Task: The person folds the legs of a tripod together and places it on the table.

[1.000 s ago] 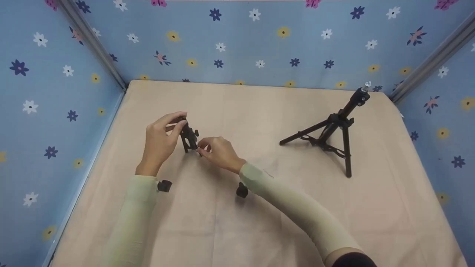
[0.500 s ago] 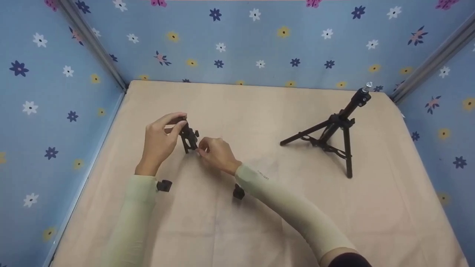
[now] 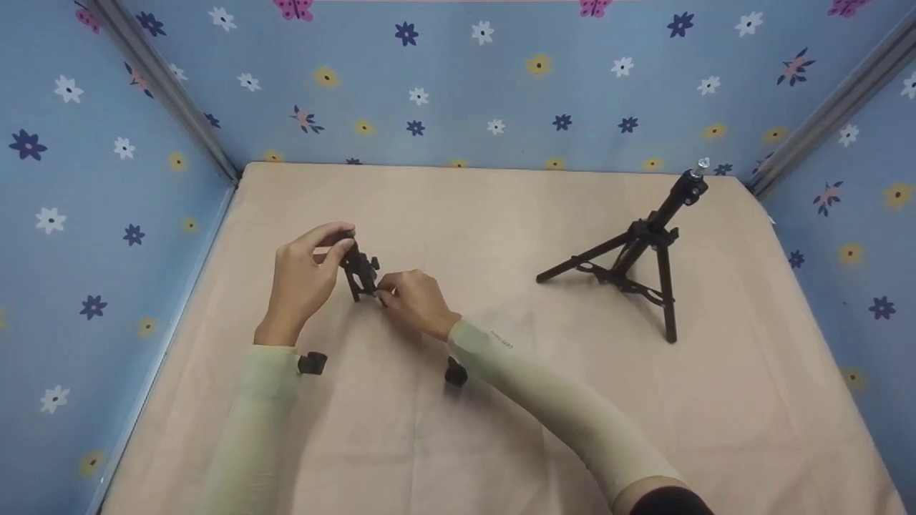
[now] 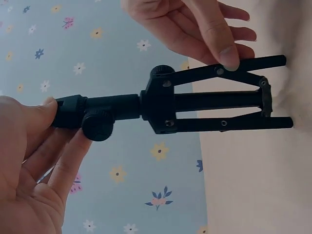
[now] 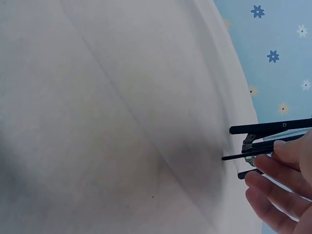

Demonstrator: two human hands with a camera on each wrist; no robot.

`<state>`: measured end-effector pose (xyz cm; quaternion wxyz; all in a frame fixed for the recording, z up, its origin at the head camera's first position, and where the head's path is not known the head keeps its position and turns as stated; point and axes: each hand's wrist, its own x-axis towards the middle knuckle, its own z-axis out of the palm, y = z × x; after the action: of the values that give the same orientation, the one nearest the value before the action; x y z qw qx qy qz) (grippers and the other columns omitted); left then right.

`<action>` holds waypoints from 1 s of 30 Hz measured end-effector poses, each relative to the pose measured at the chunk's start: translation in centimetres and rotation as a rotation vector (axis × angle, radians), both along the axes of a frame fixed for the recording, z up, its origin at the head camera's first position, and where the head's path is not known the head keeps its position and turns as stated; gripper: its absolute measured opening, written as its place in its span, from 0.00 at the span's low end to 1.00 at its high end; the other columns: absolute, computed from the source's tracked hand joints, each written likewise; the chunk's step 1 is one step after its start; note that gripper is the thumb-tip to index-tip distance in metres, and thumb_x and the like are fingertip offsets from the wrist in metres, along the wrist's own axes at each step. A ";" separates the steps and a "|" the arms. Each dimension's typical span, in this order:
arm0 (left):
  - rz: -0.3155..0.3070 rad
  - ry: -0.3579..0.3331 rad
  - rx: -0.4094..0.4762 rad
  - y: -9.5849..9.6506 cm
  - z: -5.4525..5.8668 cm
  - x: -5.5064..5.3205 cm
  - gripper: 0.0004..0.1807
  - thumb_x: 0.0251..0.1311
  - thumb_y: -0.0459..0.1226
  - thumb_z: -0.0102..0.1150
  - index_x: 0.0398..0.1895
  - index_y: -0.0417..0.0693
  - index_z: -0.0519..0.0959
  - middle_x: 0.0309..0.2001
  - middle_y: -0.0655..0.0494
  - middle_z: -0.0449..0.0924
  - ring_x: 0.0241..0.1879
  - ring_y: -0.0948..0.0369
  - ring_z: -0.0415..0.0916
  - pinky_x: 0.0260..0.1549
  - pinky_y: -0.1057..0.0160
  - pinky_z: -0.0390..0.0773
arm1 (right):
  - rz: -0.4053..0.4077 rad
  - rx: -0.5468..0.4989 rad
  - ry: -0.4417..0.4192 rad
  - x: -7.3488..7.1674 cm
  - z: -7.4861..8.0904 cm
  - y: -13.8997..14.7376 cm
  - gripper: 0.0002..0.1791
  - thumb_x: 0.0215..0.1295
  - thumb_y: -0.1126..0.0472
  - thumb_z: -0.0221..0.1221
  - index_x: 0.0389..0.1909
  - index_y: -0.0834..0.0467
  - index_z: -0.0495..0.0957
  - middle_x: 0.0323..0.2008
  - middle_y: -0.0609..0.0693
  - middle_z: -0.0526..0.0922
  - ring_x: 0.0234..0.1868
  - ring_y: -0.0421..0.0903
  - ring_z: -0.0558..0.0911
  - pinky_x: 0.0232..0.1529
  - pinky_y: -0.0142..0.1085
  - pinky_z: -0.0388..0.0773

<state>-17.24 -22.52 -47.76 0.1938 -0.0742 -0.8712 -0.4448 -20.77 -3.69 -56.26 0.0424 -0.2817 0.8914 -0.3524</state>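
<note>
Upright over the cloth stands a small black tripod (image 4: 217, 101) with its legs drawn close to the center column. At its top, my left hand (image 3: 300, 282) pinches the head between thumb and fingers, just above a round knob (image 4: 97, 125). Lower down, my right hand (image 3: 418, 300) pinches one leg (image 5: 246, 154) between thumb and index finger, the other fingers trailing off it. The remaining legs point down, near the table; whether they touch it is hard to tell. A second black tripod (image 3: 669, 211) stands to the right with legs spread, untouched by either hand.
A pale cloth (image 3: 494, 422) covers the table. Blue flowered panels (image 3: 458, 86) enclose its back and sides, with grey metal posts (image 3: 179, 93) at the corners. Black wrist cameras (image 3: 313, 363) stick out below my hands.
The head view has shifted slightly. My right hand has moved a little leftward with its forearm; both hands keep hold of the small tripod, which stays about where it was.
</note>
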 end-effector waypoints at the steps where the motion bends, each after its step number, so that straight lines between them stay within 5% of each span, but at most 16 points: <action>1: -0.001 0.000 -0.007 0.0 0.0 0.0 0.13 0.76 0.36 0.65 0.59 0.47 0.88 0.54 0.53 0.90 0.52 0.55 0.88 0.49 0.56 0.89 | 0.001 -0.007 0.006 0.0 -0.1 0.0 0.07 0.76 0.60 0.67 0.45 0.56 0.92 0.40 0.46 0.93 0.37 0.37 0.87 0.40 0.28 0.82; 15: -0.009 -0.011 -0.036 -0.1 -0.1 0.0 0.13 0.77 0.36 0.64 0.60 0.45 0.86 0.53 0.52 0.90 0.52 0.55 0.88 0.48 0.59 0.89 | 0.039 -0.209 0.148 0.2 -3.1 0.4 0.06 0.76 0.62 0.67 0.45 0.58 0.91 0.43 0.48 0.93 0.42 0.38 0.89 0.45 0.25 0.84; 21: -0.029 -0.024 -0.080 -0.6 0.4 0.2 0.14 0.78 0.36 0.62 0.61 0.44 0.85 0.54 0.50 0.89 0.54 0.52 0.87 0.52 0.52 0.89 | 0.059 -0.149 0.106 -0.3 -2.5 0.3 0.07 0.76 0.59 0.67 0.47 0.56 0.91 0.43 0.46 0.93 0.41 0.36 0.88 0.44 0.24 0.82; 26: -0.011 -0.023 -0.221 -0.4 1.2 0.7 0.16 0.79 0.40 0.62 0.63 0.42 0.83 0.56 0.47 0.87 0.54 0.48 0.86 0.55 0.48 0.87 | 0.101 -0.085 0.029 -1.3 -0.9 1.1 0.09 0.76 0.58 0.66 0.48 0.57 0.91 0.44 0.46 0.93 0.41 0.39 0.87 0.45 0.29 0.83; 30: 0.062 0.019 -0.372 0.1 1.8 0.8 0.21 0.75 0.46 0.68 0.59 0.40 0.84 0.50 0.44 0.88 0.46 0.45 0.87 0.44 0.45 0.88 | 0.124 -0.085 -0.010 -2.1 0.0 2.1 0.11 0.77 0.60 0.66 0.51 0.61 0.90 0.48 0.50 0.92 0.44 0.44 0.88 0.49 0.34 0.84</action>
<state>-16.39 -22.42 -45.97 0.1984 -0.0862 -0.9384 -0.2693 -22.85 -1.60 -56.25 0.0565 -0.3365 0.8561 -0.3882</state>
